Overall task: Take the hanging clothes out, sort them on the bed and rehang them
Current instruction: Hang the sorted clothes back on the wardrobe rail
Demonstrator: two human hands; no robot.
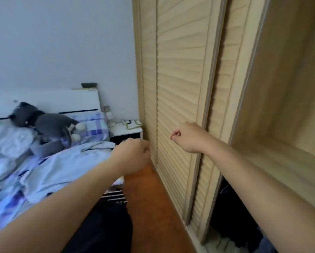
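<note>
Left hand [133, 154] clenched beside bed [49, 172], right hand [187, 136] curled (holding nothing) before louvred door [178, 99]

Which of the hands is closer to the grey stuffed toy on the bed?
Left. The left hand is beside the bed, right of the grey stuffed toy; the right hand is farther right, before the wardrobe door.

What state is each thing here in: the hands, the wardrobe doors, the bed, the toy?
Left hand: fingers curled, holding nothing visible.
Right hand: fingers curled, empty, raised before the doors.
Louvred doors: slid left, overlapping; wardrobe open on the right.
Bed: unmade, quilt rumpled.
Plush toy: lying on the pillow.
</note>
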